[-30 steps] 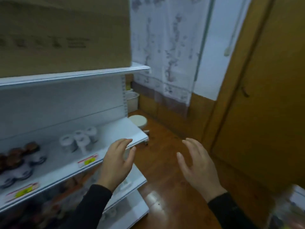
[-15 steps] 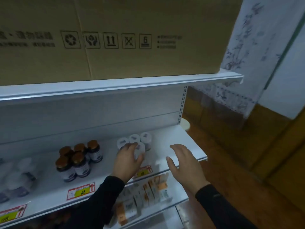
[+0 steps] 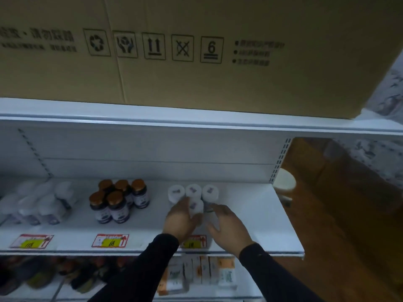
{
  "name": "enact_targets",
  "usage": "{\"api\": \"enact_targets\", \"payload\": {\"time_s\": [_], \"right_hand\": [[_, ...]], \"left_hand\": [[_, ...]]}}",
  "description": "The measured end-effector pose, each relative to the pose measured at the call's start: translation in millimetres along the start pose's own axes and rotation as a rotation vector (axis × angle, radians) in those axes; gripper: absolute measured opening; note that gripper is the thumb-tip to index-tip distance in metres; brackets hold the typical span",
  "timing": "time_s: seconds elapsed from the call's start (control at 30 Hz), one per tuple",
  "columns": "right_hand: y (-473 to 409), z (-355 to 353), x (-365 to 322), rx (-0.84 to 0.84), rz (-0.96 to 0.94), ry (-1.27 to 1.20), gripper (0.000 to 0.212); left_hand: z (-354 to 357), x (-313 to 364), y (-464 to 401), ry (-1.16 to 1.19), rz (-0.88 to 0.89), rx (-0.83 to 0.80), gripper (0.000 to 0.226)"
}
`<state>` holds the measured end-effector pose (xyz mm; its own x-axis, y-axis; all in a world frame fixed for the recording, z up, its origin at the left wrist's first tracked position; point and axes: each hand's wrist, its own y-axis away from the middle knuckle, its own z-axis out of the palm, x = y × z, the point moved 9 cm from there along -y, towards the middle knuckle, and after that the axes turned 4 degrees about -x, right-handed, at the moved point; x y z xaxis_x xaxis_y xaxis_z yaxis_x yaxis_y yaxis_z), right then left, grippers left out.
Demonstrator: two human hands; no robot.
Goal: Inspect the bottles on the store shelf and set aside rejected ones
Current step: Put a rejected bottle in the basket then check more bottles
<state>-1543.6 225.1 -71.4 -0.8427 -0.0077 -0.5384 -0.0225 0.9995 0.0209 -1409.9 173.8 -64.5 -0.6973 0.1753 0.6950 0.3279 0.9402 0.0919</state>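
Observation:
Several small white bottles stand in a cluster on the white middle shelf, three at the back and one in front. My left hand grips the front white bottle, fingers on its left side and thumb on its lower right. My right hand reaches in from the right with straight fingers and holds nothing. Its fingertips are close to the base of the rightmost back bottle. Both sleeves are black.
Dark bottles with bronze caps stand left of the white cluster, and blurred pale bottles further left. A large cardboard box sits on the shelf above. Price tags line the shelf edge. Small boxes fill the lower shelf. A round stool stands on the wooden floor at right.
The view swung left from the floor and door onto the shelf. Both hands moved in to the white bottles, and my left hand closed round the front one.

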Motion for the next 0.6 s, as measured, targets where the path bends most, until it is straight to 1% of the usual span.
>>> {"api": "enact_targets", "payload": {"time_s": [0.03,0.2,0.27,0.4,0.5,0.6], "right_hand": [[-1,1,-1,-0.004,-0.021,-0.038,0.053],[-5,-2,-22,0.03,-0.055,-0.26,0.057],[-5,-5,-33,0.064,-0.053,-0.383,0.053],[-5,-7,-48,0.105,-0.056,-0.558,0.053],[-3,-6,-61,0.111,-0.07,-0.639,0.052],[-3,-3,-70,0.101,-0.086,-0.652,0.041]], "left_hand": [[-4,2,3,0.042,-0.016,0.024,0.023],[-39,6,14,0.335,-0.081,0.169,0.029],[-50,4,15,0.46,-0.081,0.192,0.03],[-66,5,14,0.632,-0.018,0.12,0.037],[-75,-2,16,0.734,-0.031,0.065,0.04],[-80,-8,16,0.808,-0.039,0.01,0.039]]}}
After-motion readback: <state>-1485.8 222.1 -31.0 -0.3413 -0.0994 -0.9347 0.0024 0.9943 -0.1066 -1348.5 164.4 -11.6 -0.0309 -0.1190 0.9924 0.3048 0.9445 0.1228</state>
